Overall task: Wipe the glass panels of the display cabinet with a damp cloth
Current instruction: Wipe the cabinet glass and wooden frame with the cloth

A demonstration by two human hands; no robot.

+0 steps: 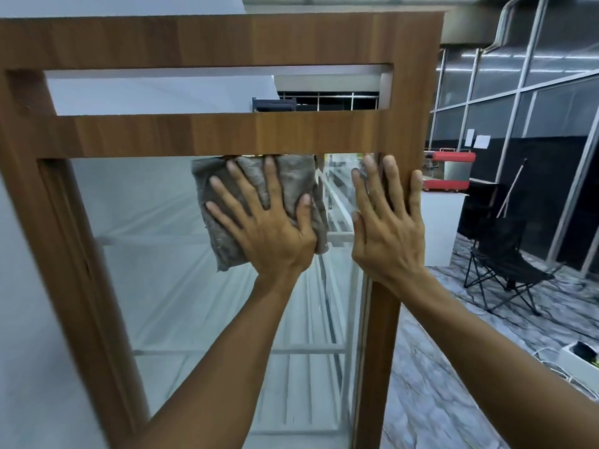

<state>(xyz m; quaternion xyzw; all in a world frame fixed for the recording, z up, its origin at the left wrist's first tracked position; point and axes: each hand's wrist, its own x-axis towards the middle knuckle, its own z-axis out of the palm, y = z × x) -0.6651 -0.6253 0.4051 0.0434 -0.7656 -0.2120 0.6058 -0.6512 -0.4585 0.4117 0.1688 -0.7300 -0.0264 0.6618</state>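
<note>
1. Dark glazed walls with metal frames close the room on the right, above a grey marble-patterned floor.
2. On that floor, a black folding fabric chair stands near a white surface, which carries a red and steel machine.
3. A low white box sits on the floor at the far right with something dark inside it, too small to identify. White cables lie beside it.
4. The tall brown wood-framed display cabinet fills the left and centre. Through its large clear glass panel, clear glass shelves on white rails show inside.
5. The folded grey terry cloth lies flat against the upper part of the glass panel, its top edge touching the lower wooden crossrail.
6. The left hand presses the cloth to the glass. Its grip is fully open, with fingers straight and spread and the thumb out to the right.
7. The cloth sits between that palm and the glass, showing past the fingertips, to the left and below the heel of the hand.
8. The right hand is just beside the cloth without touching it. Its grip is also open and holds nothing; the straight fingers lie across the panel's right edge and the cabinet's right wooden post.
</note>
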